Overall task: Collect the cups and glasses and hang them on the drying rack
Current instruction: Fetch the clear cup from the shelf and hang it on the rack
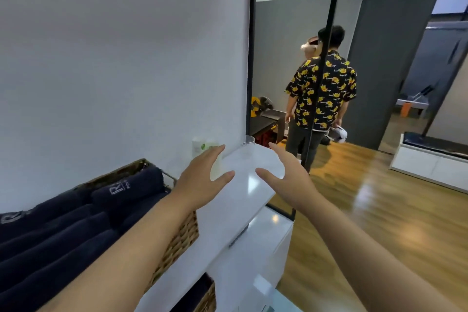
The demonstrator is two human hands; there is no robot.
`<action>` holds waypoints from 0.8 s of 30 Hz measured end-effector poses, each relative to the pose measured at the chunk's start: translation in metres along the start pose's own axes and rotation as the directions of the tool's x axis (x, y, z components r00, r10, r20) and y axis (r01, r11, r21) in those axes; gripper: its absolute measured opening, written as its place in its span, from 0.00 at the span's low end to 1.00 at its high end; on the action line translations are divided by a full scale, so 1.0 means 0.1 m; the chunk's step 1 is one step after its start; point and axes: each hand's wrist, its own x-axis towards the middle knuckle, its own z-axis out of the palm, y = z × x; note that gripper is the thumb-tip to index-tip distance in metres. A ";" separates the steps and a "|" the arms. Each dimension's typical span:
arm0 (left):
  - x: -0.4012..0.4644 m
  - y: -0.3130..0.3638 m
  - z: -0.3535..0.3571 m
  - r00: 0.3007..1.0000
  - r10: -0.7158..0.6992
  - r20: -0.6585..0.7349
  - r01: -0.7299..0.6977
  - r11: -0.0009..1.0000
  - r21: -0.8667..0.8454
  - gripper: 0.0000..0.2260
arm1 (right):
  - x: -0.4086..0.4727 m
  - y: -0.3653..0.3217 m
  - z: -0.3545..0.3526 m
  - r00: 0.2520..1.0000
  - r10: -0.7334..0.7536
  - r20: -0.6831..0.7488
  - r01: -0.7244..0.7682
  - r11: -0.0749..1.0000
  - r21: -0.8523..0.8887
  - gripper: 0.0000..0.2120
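large letter "R" on dark towel (126, 186)

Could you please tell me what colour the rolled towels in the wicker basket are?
The towels are dark navy, seen in the head view.

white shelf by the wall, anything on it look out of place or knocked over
Nothing is spilled or tipped. The one stray item is a clear glass standing upright at the far end of the white shelf, near its edge beside the black post. Both hands, left and right, are open and empty short of it.
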 end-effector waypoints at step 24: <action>2.75 -1.27 2.34 0.937 -0.348 -0.026 0.347 0.937 -0.040 0.35 | 3.50 2.92 1.66 0.982 0.064 0.179 -0.089 0.986 0.139 0.50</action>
